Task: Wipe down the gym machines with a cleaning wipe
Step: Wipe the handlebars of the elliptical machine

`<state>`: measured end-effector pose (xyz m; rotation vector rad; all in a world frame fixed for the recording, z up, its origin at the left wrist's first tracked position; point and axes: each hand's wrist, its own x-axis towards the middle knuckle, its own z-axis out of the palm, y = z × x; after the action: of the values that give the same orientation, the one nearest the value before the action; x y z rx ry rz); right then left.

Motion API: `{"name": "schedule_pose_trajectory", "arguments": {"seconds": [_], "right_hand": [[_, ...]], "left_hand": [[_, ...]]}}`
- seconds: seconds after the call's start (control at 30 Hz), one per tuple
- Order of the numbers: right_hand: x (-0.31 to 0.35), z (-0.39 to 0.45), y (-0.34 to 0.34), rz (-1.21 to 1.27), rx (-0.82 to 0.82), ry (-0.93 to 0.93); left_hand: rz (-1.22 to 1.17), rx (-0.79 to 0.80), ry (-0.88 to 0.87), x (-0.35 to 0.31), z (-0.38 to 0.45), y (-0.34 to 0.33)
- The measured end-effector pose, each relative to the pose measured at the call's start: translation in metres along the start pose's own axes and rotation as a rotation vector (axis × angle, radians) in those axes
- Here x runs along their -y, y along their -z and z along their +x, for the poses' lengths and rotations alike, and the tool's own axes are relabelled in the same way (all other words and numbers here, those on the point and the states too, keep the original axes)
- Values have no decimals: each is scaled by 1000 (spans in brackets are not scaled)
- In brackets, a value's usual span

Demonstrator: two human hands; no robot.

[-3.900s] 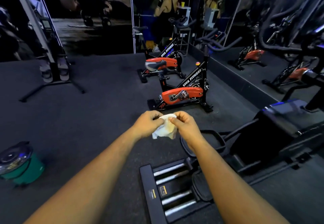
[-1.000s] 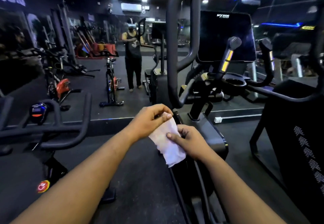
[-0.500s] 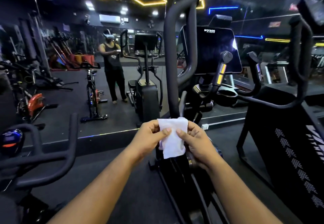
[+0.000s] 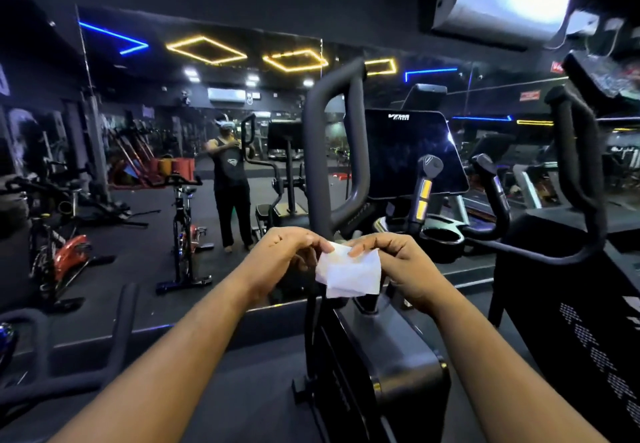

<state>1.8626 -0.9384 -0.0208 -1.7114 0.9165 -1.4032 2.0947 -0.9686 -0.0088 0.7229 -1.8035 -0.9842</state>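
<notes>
Thin white creased cleaning wipe [image 4: 348, 274] pinched at top corners by left hand [image 4: 284, 257] and right hand [image 4: 398, 262], held just before black padded elliptical handlebar [image 4: 334, 151]. Looks light, limp, probably damp; best bunched in palm before wiping.

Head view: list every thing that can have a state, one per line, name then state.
wipe: partly unfolded, held up in the air between both hands
left hand: pinches the wipe's left top corner
right hand: pinches the wipe's right top edge
elliptical console screen: dark, off
cup holder: nothing visible in it
ceiling lights: lit
</notes>
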Motion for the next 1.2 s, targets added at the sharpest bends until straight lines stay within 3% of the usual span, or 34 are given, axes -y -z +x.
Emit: {"name": "schedule_pose_trajectory", "arguments": {"seconds": [0.17,0.33,0.47,0.53,0.7,0.87,1.0,1.1,1.2], "right_hand": [[-5,24,12,48,-78,74],[-6,44,15,34,-121,212],[-6,60,24,13,-140,290],[-6,64,32,24,-89,253],[1,80,45,364,149,-3],[21,100,28,18,44,185],[41,131,34,-173,-230,387],[60,159,38,-352,-385,533],[78,185,39,-542,-406,659]], "left_hand": [[24,-79,-78,1,29,-11],[21,-109,77,4,50,-28],[26,-79,68,9,62,-30],[18,-149,49,9,68,-25],[94,-272,-43,2,86,-13],[284,-349,-172,-11,108,-7],[626,-545,-367,-18,132,0],[900,-540,-336,-34,153,3],[1089,-461,-237,-44,180,9]]}}
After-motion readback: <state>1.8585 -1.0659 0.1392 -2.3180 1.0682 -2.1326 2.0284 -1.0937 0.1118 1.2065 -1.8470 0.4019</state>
